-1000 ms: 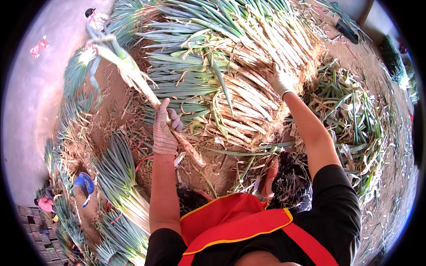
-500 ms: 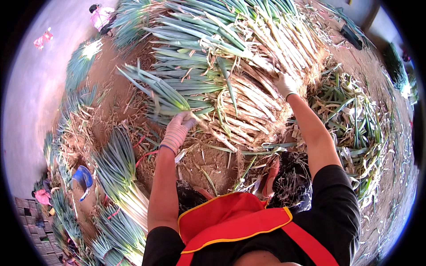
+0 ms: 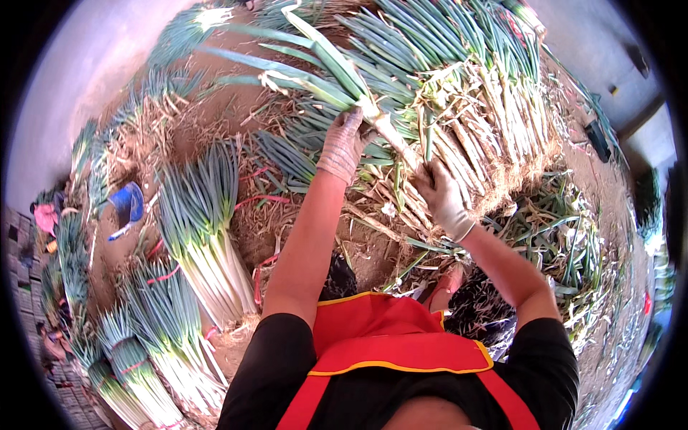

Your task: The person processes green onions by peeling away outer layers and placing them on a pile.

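Note:
My left hand (image 3: 342,147), in a pale, dirt-stained glove, is closed around a long green onion (image 3: 389,133) where its leaves meet the stalk. The leaves fan out to the upper left. My right hand (image 3: 443,199), also gloved, is closed at the lower, root end of the same stalk; the roots are hidden by the fingers. Beneath and beyond my hands lies a big pile of unpeeled green onions (image 3: 494,100), with brown dry skins and tangled roots pointing toward the lower right.
Cleaned green onions (image 3: 208,261) with white stalks lie in bundles at the left, near red ties (image 3: 264,199). A blue bucket (image 3: 127,203) lies farther left. Stripped leaves (image 3: 555,236) are heaped at the right. My red apron (image 3: 394,344) hangs in front.
My right hand has come off the pile, moving left and nearer, and now grips the stalk's lower end. My left hand has moved up and right. The view has shifted, showing more bundles at left.

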A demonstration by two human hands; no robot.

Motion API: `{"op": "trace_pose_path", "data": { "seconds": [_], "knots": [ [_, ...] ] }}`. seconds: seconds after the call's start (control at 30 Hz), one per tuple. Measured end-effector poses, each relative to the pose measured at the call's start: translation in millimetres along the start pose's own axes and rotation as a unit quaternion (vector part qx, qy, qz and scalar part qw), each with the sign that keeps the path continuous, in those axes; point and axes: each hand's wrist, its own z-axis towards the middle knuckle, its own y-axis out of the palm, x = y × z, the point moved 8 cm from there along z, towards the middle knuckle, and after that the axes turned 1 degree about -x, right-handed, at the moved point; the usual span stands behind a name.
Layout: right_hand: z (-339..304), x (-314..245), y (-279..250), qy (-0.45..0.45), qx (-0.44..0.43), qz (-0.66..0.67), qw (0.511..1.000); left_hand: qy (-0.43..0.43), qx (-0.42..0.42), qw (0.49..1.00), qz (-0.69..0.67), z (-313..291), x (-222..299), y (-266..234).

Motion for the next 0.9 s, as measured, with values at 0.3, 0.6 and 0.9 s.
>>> {"op": "trace_pose_path", "data": {
  "seconds": [0.3, 0.6, 0.9],
  "knots": [
    [7.3, -126.3, 32.8, -0.135, 0.084, 0.201, 0.967, -0.038, -0.12, 0.989, -0.073, -50.5, 18.2, 11.7],
    [19.1, -141.9, 83.9, -0.12, -0.017, 0.171, 0.978, -0.017, -0.014, 0.999, -0.049, -65.9, 42.0, -27.7],
    [-145.5, 81.7, 133.9, 0.188, -0.174, 0.064, 0.965, 0.004, 0.062, 0.997, -0.045, -74.5, 85.4, -62.1]
  ]
}}
